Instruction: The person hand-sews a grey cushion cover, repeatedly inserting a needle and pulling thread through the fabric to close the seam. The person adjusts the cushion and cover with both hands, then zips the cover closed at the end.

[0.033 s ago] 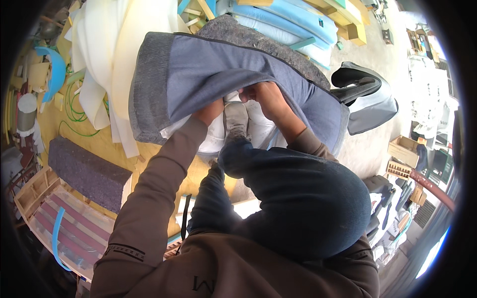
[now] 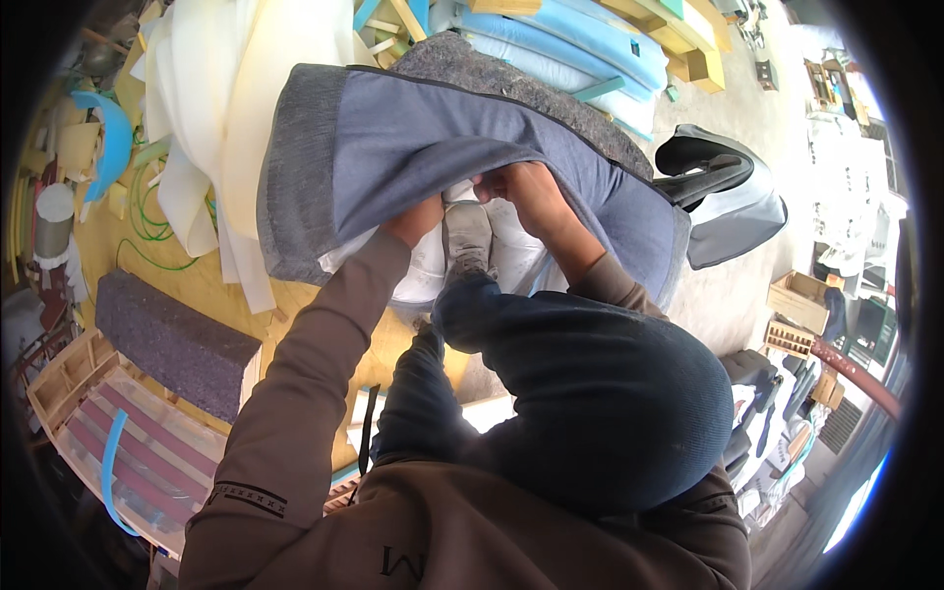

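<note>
A blue-grey fabric cover (image 2: 423, 123) with dark grey ribbed ends stretches over a long padded piece, perhaps a cushion, in front of me. Its near edge is lifted, and white padding (image 2: 423, 265) shows beneath. My left hand (image 2: 418, 220) reaches in under that edge, its fingers hidden by the fabric. To its right, my right hand (image 2: 531, 197) is closed, with curled fingers at the lifted edge; what is in them, if anything, is hidden. Between both hands my grey shoe (image 2: 468, 236) presses on the padding, with my knee bent.
White foam sheets (image 2: 197, 88) hang at far left. Blue wrapped rolls (image 2: 560, 49) lie beyond the cover. A grey-black upholstered piece (image 2: 733, 211) sits at right on the floor. A wooden frame with straps (image 2: 138, 442) and a dark felt-covered block (image 2: 177, 334) stand near left.
</note>
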Motion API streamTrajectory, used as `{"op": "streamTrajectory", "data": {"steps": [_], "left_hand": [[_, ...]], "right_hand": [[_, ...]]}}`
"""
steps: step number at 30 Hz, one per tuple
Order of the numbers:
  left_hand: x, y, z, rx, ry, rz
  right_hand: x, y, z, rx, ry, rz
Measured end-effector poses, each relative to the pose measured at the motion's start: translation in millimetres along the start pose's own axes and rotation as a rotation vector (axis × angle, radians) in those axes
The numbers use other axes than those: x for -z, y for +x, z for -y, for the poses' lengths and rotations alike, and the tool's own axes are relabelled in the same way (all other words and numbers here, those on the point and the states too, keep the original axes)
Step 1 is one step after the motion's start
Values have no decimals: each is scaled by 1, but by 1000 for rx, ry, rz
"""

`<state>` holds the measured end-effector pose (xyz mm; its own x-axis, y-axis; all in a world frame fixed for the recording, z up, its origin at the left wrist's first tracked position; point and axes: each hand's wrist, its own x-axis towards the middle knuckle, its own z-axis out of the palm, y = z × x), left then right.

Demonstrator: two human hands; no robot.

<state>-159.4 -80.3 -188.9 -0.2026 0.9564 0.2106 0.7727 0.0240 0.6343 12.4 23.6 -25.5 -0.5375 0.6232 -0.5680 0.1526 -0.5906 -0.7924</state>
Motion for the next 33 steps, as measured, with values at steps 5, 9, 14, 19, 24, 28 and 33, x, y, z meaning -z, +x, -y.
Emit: {"op": "streamTrajectory", "data": {"steps": [5,9,14,19,24,28,33], "left_hand": [[12,-3,3,-78,21,151],[26,-12,-14,-16,-65,166],[54,-42,-39,101,-130,200],[59,-58,-41,71,-138,172],[56,-43,-28,37,-6,309],[60,-48,-30,67,-61,297],[53,-47,-26,15,-60,240]], "right_hand": [[-2,0,-8,59,2,28],[-4,-3,-18,65,-19,9],[-8,-12,-24,78,-55,-25],[-19,-28,-28,115,-100,-79],[-27,-56,-28,438,-535,-17],[-24,-62,-17,439,-654,70],[-24,-49,-24,250,-77,49]]}}
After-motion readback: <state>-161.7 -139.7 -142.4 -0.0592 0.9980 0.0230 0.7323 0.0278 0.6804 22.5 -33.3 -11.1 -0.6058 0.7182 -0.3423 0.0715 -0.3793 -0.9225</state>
